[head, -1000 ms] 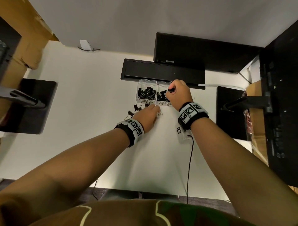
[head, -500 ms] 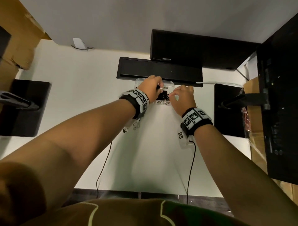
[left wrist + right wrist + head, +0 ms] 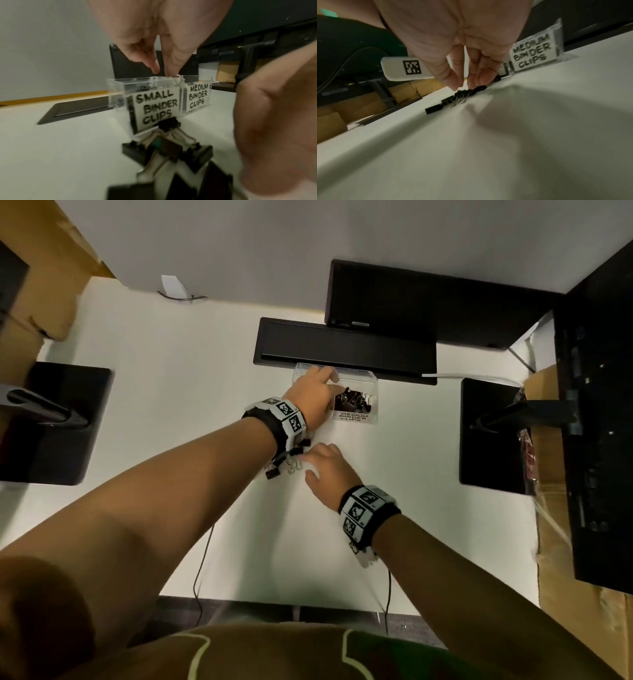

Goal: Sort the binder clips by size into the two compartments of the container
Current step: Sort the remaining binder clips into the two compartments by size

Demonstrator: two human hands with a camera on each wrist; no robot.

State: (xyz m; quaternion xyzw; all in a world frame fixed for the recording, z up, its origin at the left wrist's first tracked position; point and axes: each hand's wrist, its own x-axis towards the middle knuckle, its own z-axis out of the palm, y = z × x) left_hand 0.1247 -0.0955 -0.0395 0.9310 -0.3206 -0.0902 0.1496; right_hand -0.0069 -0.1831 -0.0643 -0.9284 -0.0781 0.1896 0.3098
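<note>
The binder clips (image 3: 286,465) not yet sorted lie in a small heap on the white desk (image 3: 171,422), just in front of the clear container (image 3: 371,378). This container has two compartments, each with a hand-written label: "SMALL BINDER CLIPS" (image 3: 156,106) on the left one and "MEDIUM BINDER CLIPS" (image 3: 352,417) on the right one. Black clips already fill part of the medium compartment.

The left hand (image 3: 313,398) reaches over the small compartment. In the left wrist view its fingers (image 3: 175,60) point down, close together, with the tips at the top rim of that compartment. Something pale shows at the tips, but I cannot tell if they pinch a clip.

The right hand (image 3: 327,470) is low over the desk beside the heap. In the right wrist view its fingers (image 3: 483,75) and thumb are a little apart and bent downward, their tips touching or almost touching the black clips. No clip is plainly held.

Two black monitor bases (image 3: 58,422) stand on both sides of the desk.
</note>
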